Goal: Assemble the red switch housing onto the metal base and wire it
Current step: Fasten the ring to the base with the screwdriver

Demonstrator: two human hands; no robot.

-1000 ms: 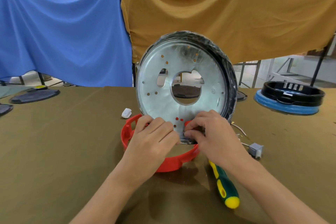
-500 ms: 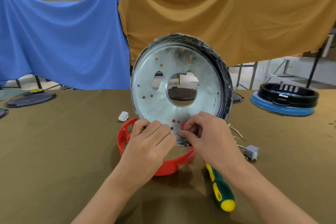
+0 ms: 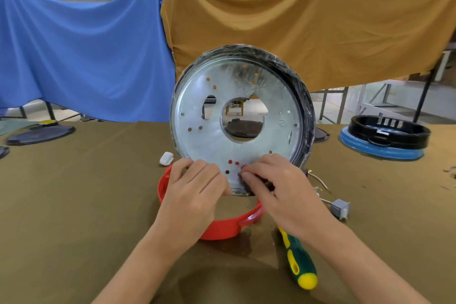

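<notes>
The metal base point(image 3: 237, 116) stands on edge on the brown table point(image 3: 74, 205), its lower rim inside the red housing point(image 3: 217, 229) (a ring lying flat). The left hand point(image 3: 195, 195) grips that rim with curled fingers; the right hand point(image 3: 281, 192) pinches it. A green screwdriver point(image 3: 296, 259) lies nearby.

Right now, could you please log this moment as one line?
left hand grips metal base | right hand pinches lower rim | red housing underneath

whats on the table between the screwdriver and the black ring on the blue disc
In the head view, a small grey connector block with thin wires lies between the screwdriver and the black ring; otherwise bare olive cloth.
</notes>
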